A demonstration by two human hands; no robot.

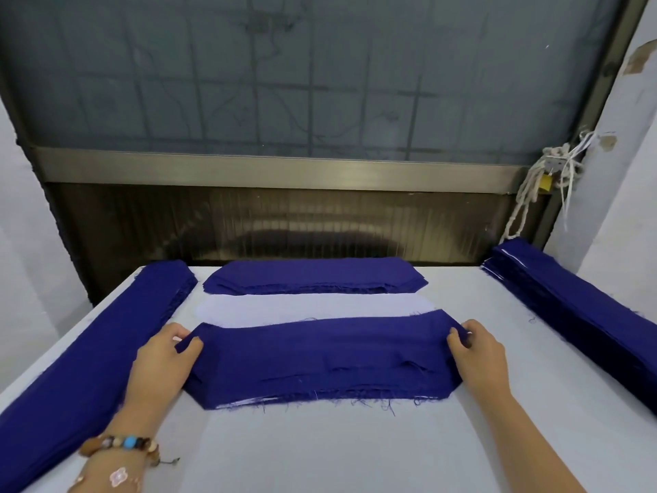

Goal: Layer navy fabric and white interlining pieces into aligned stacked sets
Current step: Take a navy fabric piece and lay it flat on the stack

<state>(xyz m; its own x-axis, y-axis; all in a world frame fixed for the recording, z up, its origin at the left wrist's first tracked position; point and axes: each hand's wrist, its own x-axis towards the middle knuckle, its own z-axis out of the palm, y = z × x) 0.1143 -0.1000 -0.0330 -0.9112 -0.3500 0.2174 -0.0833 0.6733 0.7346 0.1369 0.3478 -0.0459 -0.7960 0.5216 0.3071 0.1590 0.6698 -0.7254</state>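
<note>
A long navy fabric piece (320, 357) lies across the middle of the white table (337, 453), on top of a layered stack with white edges showing at its frayed front. My left hand (167, 357) pinches its left end. At the opposite end my right hand (476, 346) pinches the fabric. Just behind it lies a white interlining piece (313, 307), partly covered by the navy piece. Farther back sits a stack of navy pieces (316, 277).
A long pile of navy strips (89, 346) runs along the table's left edge, another pile (576, 304) along the right edge. A dark panel and window stand behind the table. Tied cords and a padlock (545, 179) hang at the back right.
</note>
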